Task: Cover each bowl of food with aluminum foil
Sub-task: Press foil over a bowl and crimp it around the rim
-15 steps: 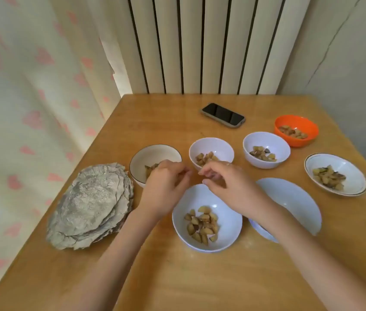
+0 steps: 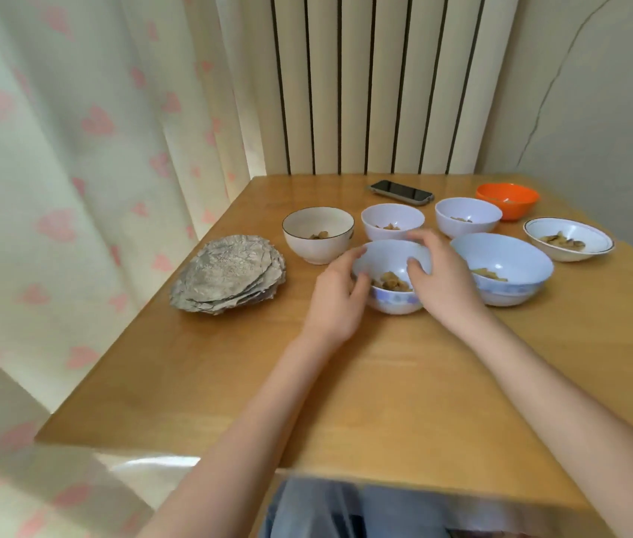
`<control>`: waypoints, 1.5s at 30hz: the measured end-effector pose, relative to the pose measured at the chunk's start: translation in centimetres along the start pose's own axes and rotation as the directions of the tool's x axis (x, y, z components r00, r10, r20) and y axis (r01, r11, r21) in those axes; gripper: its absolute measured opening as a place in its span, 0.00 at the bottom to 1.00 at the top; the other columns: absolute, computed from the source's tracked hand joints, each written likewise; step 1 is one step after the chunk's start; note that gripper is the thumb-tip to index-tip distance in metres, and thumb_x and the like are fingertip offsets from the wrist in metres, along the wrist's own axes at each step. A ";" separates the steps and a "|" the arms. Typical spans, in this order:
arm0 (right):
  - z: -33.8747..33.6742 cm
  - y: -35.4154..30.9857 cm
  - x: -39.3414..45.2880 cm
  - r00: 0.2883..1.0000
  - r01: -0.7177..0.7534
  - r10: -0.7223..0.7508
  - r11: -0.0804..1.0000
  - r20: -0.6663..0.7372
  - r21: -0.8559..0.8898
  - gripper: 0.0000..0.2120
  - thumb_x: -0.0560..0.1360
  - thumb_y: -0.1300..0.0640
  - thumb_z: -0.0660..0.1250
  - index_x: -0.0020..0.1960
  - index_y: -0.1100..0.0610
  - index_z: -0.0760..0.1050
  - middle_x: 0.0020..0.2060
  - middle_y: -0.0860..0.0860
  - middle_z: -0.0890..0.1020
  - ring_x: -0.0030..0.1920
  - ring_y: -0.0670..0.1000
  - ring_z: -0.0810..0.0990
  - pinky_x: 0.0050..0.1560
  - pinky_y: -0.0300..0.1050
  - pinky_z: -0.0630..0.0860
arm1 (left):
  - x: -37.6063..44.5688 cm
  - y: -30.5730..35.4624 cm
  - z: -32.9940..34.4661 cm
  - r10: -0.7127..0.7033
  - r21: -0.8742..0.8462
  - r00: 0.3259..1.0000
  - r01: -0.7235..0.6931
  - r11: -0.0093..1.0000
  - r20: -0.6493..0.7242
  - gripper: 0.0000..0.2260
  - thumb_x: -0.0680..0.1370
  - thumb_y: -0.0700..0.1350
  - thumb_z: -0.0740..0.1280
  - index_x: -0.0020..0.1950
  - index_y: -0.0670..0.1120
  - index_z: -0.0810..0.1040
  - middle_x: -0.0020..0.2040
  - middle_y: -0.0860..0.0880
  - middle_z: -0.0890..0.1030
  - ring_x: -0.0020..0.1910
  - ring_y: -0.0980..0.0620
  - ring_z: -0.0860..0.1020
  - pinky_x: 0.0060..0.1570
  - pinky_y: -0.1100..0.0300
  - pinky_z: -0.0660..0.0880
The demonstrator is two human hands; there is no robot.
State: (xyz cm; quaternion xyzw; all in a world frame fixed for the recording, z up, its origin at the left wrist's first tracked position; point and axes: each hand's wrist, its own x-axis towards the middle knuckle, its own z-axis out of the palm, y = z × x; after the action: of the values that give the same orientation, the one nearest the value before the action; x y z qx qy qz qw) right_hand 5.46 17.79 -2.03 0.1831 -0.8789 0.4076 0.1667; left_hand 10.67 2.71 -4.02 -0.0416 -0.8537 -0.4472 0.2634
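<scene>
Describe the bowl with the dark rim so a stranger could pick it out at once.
Start at the stack of crumpled foil sheets near the wooden table's left edge. The first bowl to its right is the dark-rimmed bowl, leftmost in the far row. It is cream-white and deep with a thin dark line around its rim; the other dark-lined dish is shallow and sits far right.

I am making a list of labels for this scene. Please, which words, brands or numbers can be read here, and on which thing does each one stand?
None can be read.
Phone: screen dark, no text shows.
Near bowl: only a blue pattern on its outside, no letters.
Foil stack: plain, crinkled.
Curtain: pink shapes only.
</scene>
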 end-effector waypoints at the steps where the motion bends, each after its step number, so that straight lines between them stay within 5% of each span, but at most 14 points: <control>1: 0.0 -0.2 -1.0 1.000 -0.023 0.023 1.000 -0.020 0.017 0.18 0.77 0.64 0.60 0.67 0.58 0.68 0.65 0.53 0.74 0.65 0.54 0.71 0.60 0.39 0.63 | -1.0 0.2 -0.2 -0.007 -0.001 1.000 0.007 1.000 0.021 0.18 0.81 0.39 0.61 0.71 0.40 0.71 0.63 0.43 0.79 0.53 0.53 0.75 0.55 0.65 0.68; 5: -0.4 -0.8 -3.3 0.998 -0.019 0.021 0.999 -0.062 0.032 0.19 0.78 0.62 0.62 0.68 0.60 0.66 0.66 0.54 0.72 0.62 0.57 0.73 0.55 0.36 0.63 | -3.4 0.3 -1.4 0.016 0.012 0.994 -0.018 1.000 0.108 0.20 0.82 0.43 0.62 0.74 0.43 0.68 0.70 0.45 0.72 0.69 0.48 0.70 0.68 0.53 0.67; 8: -0.9 -0.8 -3.5 0.999 -0.010 0.011 0.999 -0.031 0.032 0.20 0.78 0.58 0.63 0.69 0.58 0.66 0.67 0.52 0.72 0.59 0.56 0.75 0.53 0.38 0.64 | -2.8 -0.5 -4.2 0.047 0.139 0.998 -0.042 0.989 -0.029 0.15 0.82 0.40 0.61 0.69 0.43 0.73 0.64 0.45 0.77 0.63 0.47 0.74 0.61 0.58 0.69; 13: -0.6 -0.6 -4.0 0.998 -0.014 0.021 0.990 -0.053 0.142 0.32 0.72 0.53 0.72 0.71 0.54 0.62 0.67 0.44 0.66 0.68 0.43 0.63 0.61 0.32 0.58 | 0.5 -3.8 -10.2 -0.222 0.246 0.939 0.288 0.925 -0.264 0.15 0.81 0.41 0.61 0.67 0.42 0.75 0.67 0.44 0.76 0.66 0.45 0.73 0.62 0.57 0.67; 18: -0.1 0.1 -2.9 0.996 -0.043 0.060 0.969 -0.061 0.242 0.32 0.69 0.54 0.75 0.68 0.47 0.64 0.64 0.43 0.71 0.61 0.44 0.69 0.57 0.38 0.66 | 3.0 -7.2 -11.4 -0.478 0.436 0.878 0.436 0.787 -0.016 0.21 0.79 0.56 0.62 0.70 0.49 0.74 0.68 0.47 0.76 0.66 0.45 0.74 0.64 0.51 0.70; 22: 0.5 0.8 -2.3 0.999 -0.034 0.042 0.974 -0.035 0.223 0.29 0.71 0.55 0.74 0.67 0.45 0.64 0.66 0.45 0.69 0.65 0.44 0.66 0.57 0.32 0.63 | 3.1 -8.0 -11.1 -0.418 0.479 0.908 0.380 0.791 -0.028 0.10 0.78 0.49 0.66 0.55 0.48 0.83 0.56 0.48 0.83 0.54 0.47 0.80 0.54 0.53 0.76; 27: 0.8 1.0 -2.2 1.000 -0.004 0.007 0.989 -0.021 0.145 0.27 0.73 0.53 0.71 0.68 0.50 0.65 0.72 0.49 0.64 0.71 0.46 0.61 0.60 0.27 0.56 | 3.1 -8.3 -11.1 -0.379 0.462 0.925 0.348 0.816 -0.027 0.08 0.78 0.49 0.69 0.52 0.47 0.84 0.50 0.54 0.82 0.52 0.50 0.80 0.48 0.57 0.74; 31: 0.7 1.0 -2.4 1.000 0.028 -0.028 0.997 0.000 0.078 0.26 0.74 0.49 0.67 0.69 0.52 0.64 0.74 0.50 0.62 0.74 0.46 0.57 0.63 0.30 0.55 | 3.2 -8.1 -11.6 -0.330 0.367 0.931 0.365 0.855 -0.156 0.07 0.77 0.40 0.68 0.40 0.42 0.83 0.33 0.52 0.80 0.34 0.55 0.76 0.33 0.63 0.66; 36: 0.9 1.0 -2.7 0.999 0.034 -0.034 0.997 -0.006 0.073 0.25 0.74 0.46 0.64 0.69 0.51 0.65 0.75 0.50 0.60 0.75 0.44 0.52 0.62 0.20 0.48 | 3.0 -6.1 -12.6 -0.311 0.098 0.852 0.383 0.918 -0.421 0.05 0.76 0.40 0.69 0.41 0.44 0.82 0.36 0.52 0.81 0.36 0.58 0.75 0.37 0.66 0.68; 39: 0.8 0.8 -2.6 0.989 0.128 -0.128 0.992 -0.072 0.004 0.25 0.74 0.45 0.61 0.68 0.54 0.66 0.74 0.49 0.61 0.76 0.42 0.49 0.67 0.24 0.46 | 3.2 -4.9 -13.8 -0.341 -0.160 0.771 0.303 0.939 -0.537 0.03 0.77 0.45 0.69 0.46 0.50 0.82 0.39 0.57 0.81 0.38 0.60 0.77 0.40 0.66 0.70; 45: 0.3 -1.7 -2.8 0.941 0.319 -0.297 0.939 -0.163 0.127 0.15 0.77 0.54 0.62 0.63 0.51 0.69 0.71 0.46 0.68 0.74 0.45 0.59 0.70 0.33 0.57 | 3.7 -4.2 -15.3 -0.554 -0.704 0.728 0.138 0.696 -0.404 0.05 0.80 0.41 0.67 0.46 0.48 0.81 0.37 0.54 0.84 0.42 0.54 0.81 0.43 0.62 0.80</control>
State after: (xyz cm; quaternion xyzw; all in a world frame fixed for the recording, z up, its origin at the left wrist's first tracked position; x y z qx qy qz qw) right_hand 8.63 17.03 -2.28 0.3015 -0.7917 0.4540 0.2760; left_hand 12.57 -12.41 1.75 0.1849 -0.5171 -0.7390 0.3901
